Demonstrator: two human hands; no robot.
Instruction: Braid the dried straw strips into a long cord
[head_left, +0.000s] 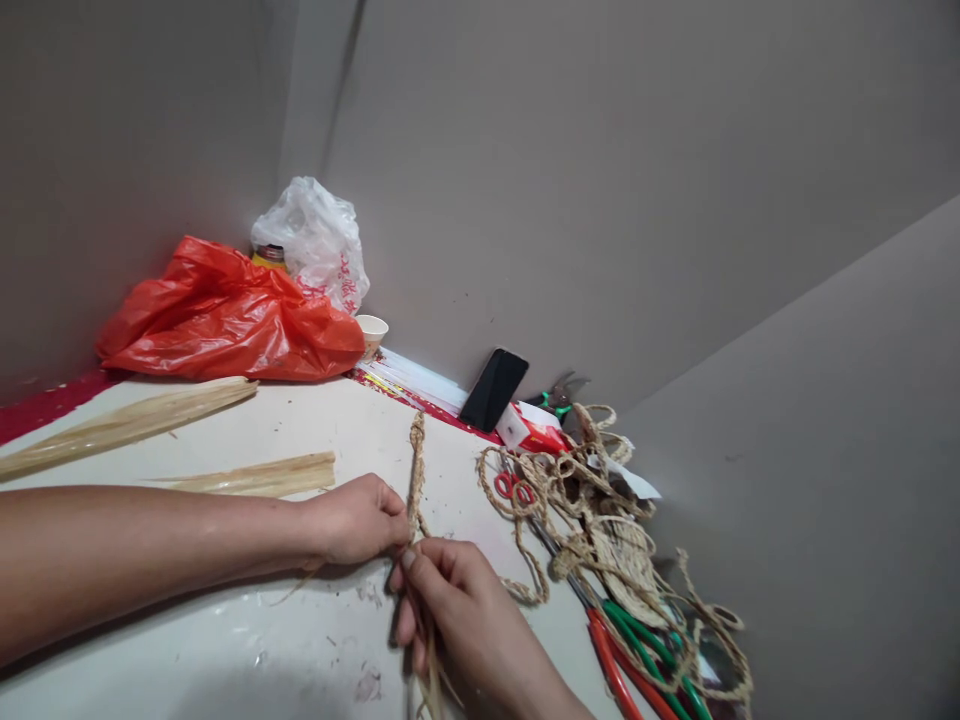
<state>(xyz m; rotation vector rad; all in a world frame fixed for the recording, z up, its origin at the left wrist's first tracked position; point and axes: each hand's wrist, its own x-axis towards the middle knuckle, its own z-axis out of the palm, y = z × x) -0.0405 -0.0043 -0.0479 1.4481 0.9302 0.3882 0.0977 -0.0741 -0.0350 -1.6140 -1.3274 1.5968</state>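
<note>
My left hand [358,520] rests on the white table [225,620] with its fingers pinched on a braided straw cord [416,462] that runs away from me across the table. My right hand [450,610] is closed round the loose straw strands at the cord's near end, just below the left hand's pinch. The two hands touch at the fingertips. The strands hang past my right palm toward the bottom edge.
Two bundles of dried husk [127,425] [262,477] lie on the left. A red plastic bag [225,315], a white bag [315,240] and a paper cup [371,332] sit at the back. A black phone [493,390], tangled braided cord [600,520] and red and green tools [637,660] lie on the right.
</note>
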